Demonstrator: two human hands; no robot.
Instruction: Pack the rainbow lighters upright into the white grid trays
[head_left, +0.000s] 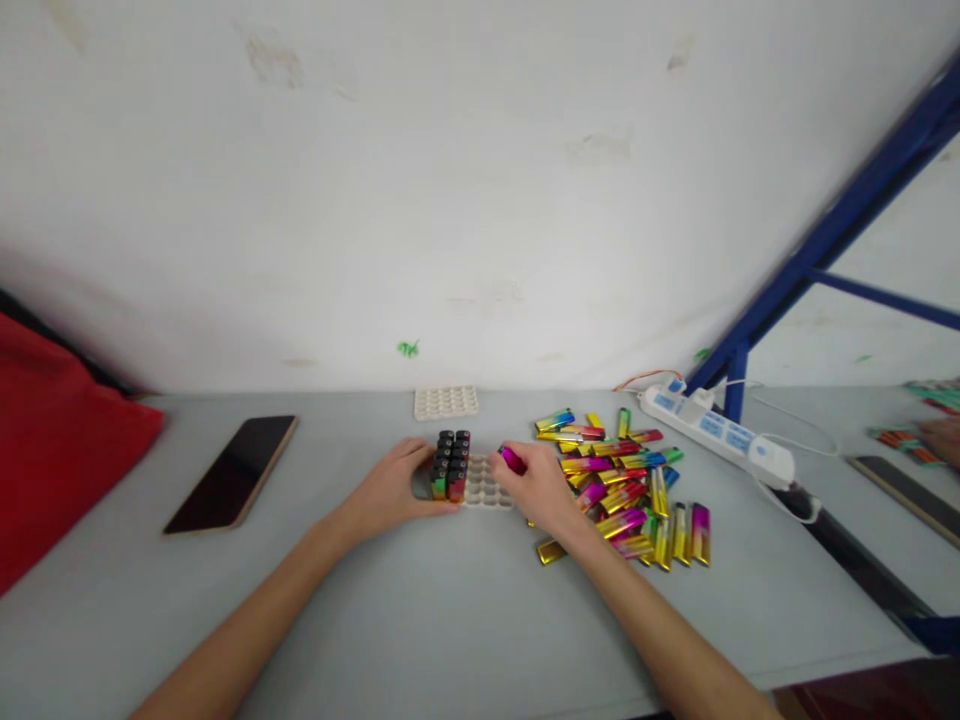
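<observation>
Two rows of upright lighters (pixel 448 470) with black tops fill the left part of a white tray (pixel 489 485) that has round pockets. Around their left and front sides curls my left hand (pixel 394 485), thumb and fingers apart, steadying the group. Over the right part of the tray, my right hand (pixel 536 485) pinches a purple lighter (pixel 512 460); its lower part is hidden by the fingers. Just right of that hand lies a loose pile of shiny lighters (pixel 619 485) in gold, purple, red, green and blue.
A second white tray (pixel 446 402) lies by the wall. A dark phone (pixel 232 475) rests at left, near red cloth (pixel 67 450). At right are a power strip (pixel 716 430), blue frame bars (pixel 772 290), another phone (pixel 907 495) and another person's hand (pixel 943 438).
</observation>
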